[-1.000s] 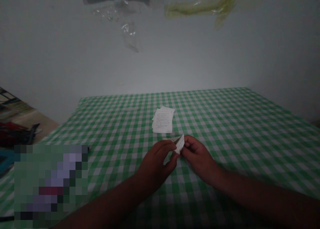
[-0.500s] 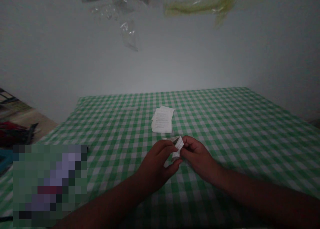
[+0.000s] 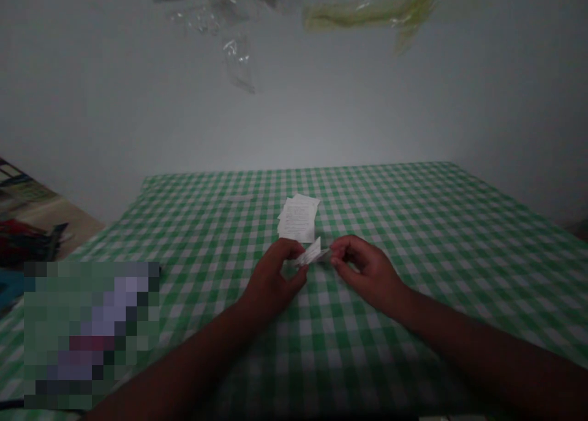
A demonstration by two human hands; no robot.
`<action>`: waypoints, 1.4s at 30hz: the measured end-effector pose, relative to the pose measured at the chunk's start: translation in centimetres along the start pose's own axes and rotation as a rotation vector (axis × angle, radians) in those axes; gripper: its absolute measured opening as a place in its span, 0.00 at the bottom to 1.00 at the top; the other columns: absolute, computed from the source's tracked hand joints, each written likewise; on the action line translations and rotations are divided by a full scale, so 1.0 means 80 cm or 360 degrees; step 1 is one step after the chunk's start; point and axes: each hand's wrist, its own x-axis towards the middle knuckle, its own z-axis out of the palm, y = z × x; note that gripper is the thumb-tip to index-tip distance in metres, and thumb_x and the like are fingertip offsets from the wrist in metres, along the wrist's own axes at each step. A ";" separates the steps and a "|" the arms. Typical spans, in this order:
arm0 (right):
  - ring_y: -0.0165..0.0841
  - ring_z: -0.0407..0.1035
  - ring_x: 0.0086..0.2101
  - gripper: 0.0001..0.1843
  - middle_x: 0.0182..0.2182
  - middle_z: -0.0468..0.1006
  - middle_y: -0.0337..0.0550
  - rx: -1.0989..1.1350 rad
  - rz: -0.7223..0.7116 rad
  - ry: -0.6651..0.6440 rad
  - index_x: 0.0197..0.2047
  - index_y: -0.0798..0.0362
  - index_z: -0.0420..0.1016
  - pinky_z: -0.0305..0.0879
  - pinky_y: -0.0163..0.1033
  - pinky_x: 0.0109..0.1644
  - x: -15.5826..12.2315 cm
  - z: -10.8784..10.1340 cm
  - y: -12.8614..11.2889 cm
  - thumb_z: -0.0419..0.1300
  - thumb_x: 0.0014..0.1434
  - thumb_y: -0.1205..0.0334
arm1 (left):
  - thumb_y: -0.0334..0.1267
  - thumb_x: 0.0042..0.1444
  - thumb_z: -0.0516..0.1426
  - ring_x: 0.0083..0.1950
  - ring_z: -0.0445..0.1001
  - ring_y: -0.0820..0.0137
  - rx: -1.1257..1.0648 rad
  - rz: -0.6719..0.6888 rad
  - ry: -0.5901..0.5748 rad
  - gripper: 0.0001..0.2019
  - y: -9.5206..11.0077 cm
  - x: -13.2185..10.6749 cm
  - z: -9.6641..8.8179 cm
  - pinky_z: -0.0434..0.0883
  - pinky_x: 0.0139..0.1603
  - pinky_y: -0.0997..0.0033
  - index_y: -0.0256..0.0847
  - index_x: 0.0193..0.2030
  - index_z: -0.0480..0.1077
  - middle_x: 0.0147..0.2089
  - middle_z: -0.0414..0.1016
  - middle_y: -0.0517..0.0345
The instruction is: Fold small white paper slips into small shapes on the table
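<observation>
Green-checked tablecloth (image 3: 413, 225), grey wall (image 3: 367, 108), yellowish tape (image 3: 353, 16), hand-held folded paper (image 3: 313, 251)

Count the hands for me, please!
2: the left hand holds the folded paper from the left, and the right hand is at its right tip. No other hands show.

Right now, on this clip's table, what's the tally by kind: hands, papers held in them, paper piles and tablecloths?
Hands: 2 (left hand, right hand)
Held papers: 1 (folded paper)
Paper piles: 1 (printed sheets; overlapping, so not counted singly)
Tablecloths: 1 (green-and-white checked cloth)
Total: 5
</observation>
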 end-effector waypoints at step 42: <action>0.28 0.68 0.28 0.17 0.27 0.74 0.31 0.0578 0.0434 -0.0324 0.37 0.49 0.64 0.62 0.35 0.31 0.022 -0.004 0.035 0.69 0.48 0.60 | 0.35 0.60 0.58 0.51 0.77 0.64 -0.0362 0.0067 -0.0157 0.06 -0.030 0.012 -0.010 0.74 0.55 0.56 0.45 0.40 0.77 0.48 0.79 0.53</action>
